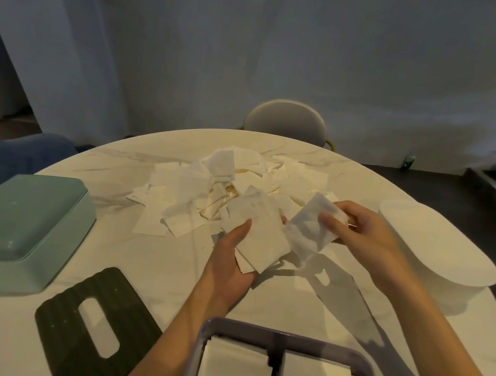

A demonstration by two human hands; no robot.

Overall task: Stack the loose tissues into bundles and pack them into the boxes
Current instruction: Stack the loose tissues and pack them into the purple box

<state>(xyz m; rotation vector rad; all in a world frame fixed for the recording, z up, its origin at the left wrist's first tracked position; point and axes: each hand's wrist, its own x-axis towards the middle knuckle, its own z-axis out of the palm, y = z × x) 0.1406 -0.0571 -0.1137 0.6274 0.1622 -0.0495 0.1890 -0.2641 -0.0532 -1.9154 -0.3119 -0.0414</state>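
Judging from the head view, you are partway through: the purple box (284, 339) nearest you already holds two neat bundles side by side, while a large heap of loose tissues (209, 183) still covers the middle of the surface (304, 301). Your left hand (230, 267) grips a growing stack (259, 236), and your right hand (360, 229) pinches a single tissue (310, 230) just beside it. A green box (17, 222) waits left, a white box (435, 251) right, a dark slotted lid (92, 325) near you. Beyond stand a chair (286, 120) and pale curtains (196, 41).

Home dining room, round marble table (258, 298), padded chair (286, 120), curtains (71, 41)
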